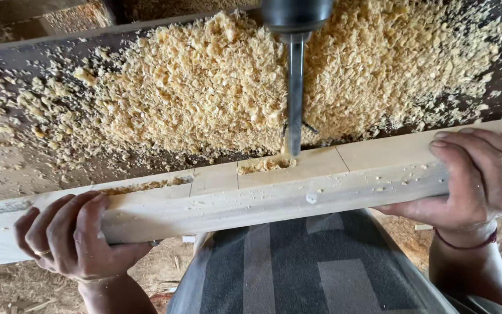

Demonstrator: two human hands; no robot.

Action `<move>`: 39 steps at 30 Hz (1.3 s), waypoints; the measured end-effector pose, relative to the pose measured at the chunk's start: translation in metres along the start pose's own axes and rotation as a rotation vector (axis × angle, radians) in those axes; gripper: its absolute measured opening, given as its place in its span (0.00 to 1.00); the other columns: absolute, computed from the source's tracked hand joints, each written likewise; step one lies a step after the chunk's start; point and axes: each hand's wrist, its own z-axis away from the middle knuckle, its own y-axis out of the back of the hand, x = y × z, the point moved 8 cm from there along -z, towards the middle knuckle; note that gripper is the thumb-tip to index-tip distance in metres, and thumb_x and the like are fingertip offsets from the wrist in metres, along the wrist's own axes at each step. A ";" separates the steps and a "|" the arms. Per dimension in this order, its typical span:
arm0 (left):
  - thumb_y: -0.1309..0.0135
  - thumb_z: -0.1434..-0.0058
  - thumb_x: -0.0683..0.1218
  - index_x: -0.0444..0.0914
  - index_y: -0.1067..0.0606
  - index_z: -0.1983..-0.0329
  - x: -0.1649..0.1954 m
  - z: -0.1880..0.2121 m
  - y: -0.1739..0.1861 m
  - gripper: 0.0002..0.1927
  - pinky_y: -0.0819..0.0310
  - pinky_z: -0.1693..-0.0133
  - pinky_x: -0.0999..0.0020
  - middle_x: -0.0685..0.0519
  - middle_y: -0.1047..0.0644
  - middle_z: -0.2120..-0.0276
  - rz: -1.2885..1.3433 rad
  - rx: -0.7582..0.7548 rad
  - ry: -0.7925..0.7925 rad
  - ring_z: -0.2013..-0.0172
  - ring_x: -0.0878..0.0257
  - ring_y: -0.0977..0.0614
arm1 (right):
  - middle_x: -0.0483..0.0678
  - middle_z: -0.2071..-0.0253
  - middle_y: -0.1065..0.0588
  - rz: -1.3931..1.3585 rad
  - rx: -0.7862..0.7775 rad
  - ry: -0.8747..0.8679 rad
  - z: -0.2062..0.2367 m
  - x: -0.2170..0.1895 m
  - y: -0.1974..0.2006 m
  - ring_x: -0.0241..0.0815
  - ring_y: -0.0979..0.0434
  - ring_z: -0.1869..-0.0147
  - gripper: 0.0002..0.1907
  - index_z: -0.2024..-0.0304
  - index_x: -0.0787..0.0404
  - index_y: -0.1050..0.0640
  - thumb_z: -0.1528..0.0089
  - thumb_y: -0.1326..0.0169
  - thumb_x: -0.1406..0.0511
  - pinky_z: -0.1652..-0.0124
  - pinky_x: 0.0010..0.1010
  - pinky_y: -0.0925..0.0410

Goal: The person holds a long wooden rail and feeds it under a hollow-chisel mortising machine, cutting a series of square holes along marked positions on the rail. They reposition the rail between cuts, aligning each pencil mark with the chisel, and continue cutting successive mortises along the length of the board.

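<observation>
Wood: pale timber beam lay crosswise in front of me, slanting slightly up toward the right
Left hand: my left hand was curled shut around the beam's left end, fingers wrapped over the near face, a ring on one finger
Right hand: my right hand was clamped closed on the beam's right end, fingers over the top, a red band at the wrist
Bit: dark drill bit stood upright from a chuck above, its tip in a slot in the beam's top face
Second slot: I saw another cut further left, chips inside
Shavings: pale wood shavings were heaped on the dark surface behind the beam
</observation>
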 end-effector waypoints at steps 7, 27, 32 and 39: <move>0.56 0.33 0.75 0.37 0.26 0.59 -0.003 -0.013 0.004 0.36 0.35 0.48 0.46 0.48 0.23 0.62 0.000 0.041 -0.059 0.54 0.51 0.24 | 0.58 0.70 0.25 -0.022 0.009 -0.009 -0.015 -0.004 0.003 0.59 0.23 0.59 0.48 0.73 0.71 0.23 0.53 0.39 0.29 0.47 0.52 0.35; 0.53 0.30 0.72 0.37 0.26 0.57 -0.004 -0.022 0.005 0.33 0.33 0.43 0.46 0.48 0.23 0.59 -0.043 0.019 -0.043 0.52 0.50 0.23 | 0.57 0.73 0.22 0.060 0.031 0.050 -0.016 -0.001 0.000 0.57 0.20 0.61 0.51 0.74 0.68 0.21 0.55 0.44 0.24 0.48 0.50 0.33; 0.50 0.30 0.75 0.37 0.24 0.55 -0.009 -0.022 0.002 0.36 0.32 0.45 0.48 0.48 0.22 0.57 -0.036 0.019 -0.037 0.50 0.50 0.21 | 0.56 0.73 0.22 0.063 0.006 0.019 -0.015 0.002 0.000 0.56 0.20 0.63 0.52 0.75 0.67 0.21 0.57 0.45 0.23 0.47 0.50 0.34; 0.54 0.34 0.76 0.36 0.24 0.58 -0.010 -0.028 0.004 0.39 0.33 0.45 0.46 0.47 0.22 0.60 -0.036 0.030 -0.113 0.54 0.50 0.21 | 0.55 0.71 0.22 0.105 0.006 -0.037 -0.022 0.003 0.003 0.55 0.20 0.62 0.53 0.74 0.68 0.19 0.57 0.45 0.22 0.47 0.49 0.36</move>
